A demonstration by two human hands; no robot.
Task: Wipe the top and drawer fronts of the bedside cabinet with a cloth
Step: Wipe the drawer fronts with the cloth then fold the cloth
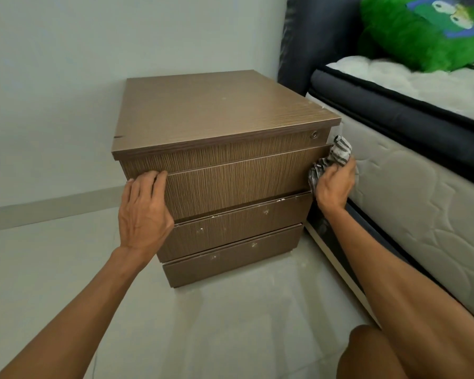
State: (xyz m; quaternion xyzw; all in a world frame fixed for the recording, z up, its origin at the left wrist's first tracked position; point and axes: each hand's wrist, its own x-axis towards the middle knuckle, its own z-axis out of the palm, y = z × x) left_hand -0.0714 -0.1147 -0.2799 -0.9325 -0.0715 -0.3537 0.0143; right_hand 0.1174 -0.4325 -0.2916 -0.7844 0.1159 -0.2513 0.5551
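Head view shows the right grip (334,184) curled round a bunched striped cloth (337,153), pressing it to the right edge of the cabinet's (219,110) top drawer front (238,184). The left grip (144,212) lies on that front's left edge, fingers nearly straight and holding nothing. I judge the job about midway: the cabinet's top looks mostly clean, though I cannot tell if it is wiped, and the two lower fronts (238,228) carry white specks and seem left to do.
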